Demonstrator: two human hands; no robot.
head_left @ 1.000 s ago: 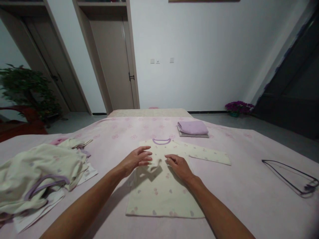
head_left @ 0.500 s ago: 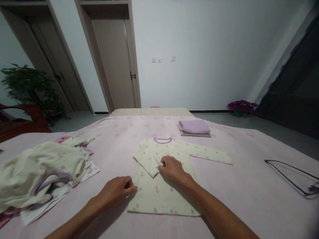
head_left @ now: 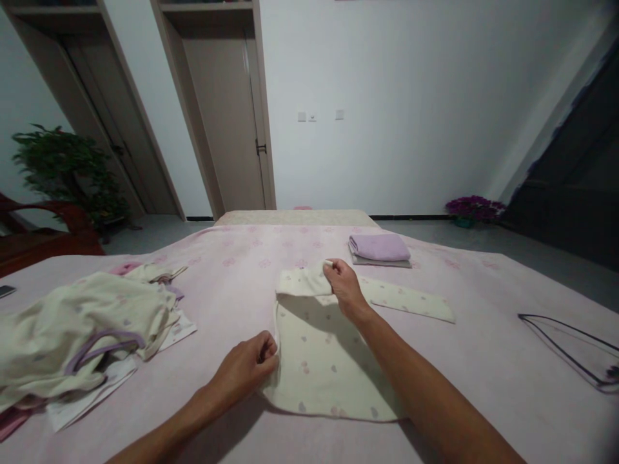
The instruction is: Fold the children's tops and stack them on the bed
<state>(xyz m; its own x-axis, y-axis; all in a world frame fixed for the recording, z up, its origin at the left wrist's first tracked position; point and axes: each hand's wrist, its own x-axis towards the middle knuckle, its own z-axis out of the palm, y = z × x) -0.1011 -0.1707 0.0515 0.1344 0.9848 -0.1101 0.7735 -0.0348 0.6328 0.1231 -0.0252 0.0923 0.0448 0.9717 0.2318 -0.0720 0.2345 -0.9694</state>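
A cream long-sleeved shirt (head_left: pixel 319 354) with small printed shapes lies in front of me on the pink bedspread. My left hand (head_left: pixel 254 357) pinches its left side edge, which lifts slightly off the bed. Near the top, my right hand (head_left: pixel 342 283) grips the end of the left sleeve (head_left: pixel 302 282), held raised across the shirt's upper part. The purple neckline is mostly hidden behind this sleeve. Out to the right, the other sleeve (head_left: pixel 413 301) lies flat.
Crumpled clothes (head_left: pixel 87 322) form a pile at the left. Folded purple cloth (head_left: pixel 380 247) sits on a grey folded piece at the back. A black hanger (head_left: pixel 556 345) lies on the right of the bedspread (head_left: pixel 232 283). A phone (head_left: pixel 6 291) is at the far left edge.
My right hand has moved away from me, carrying the sleeve end up toward the neckline. My left hand has shifted slightly right, and the shirt's left edge is now lifted.
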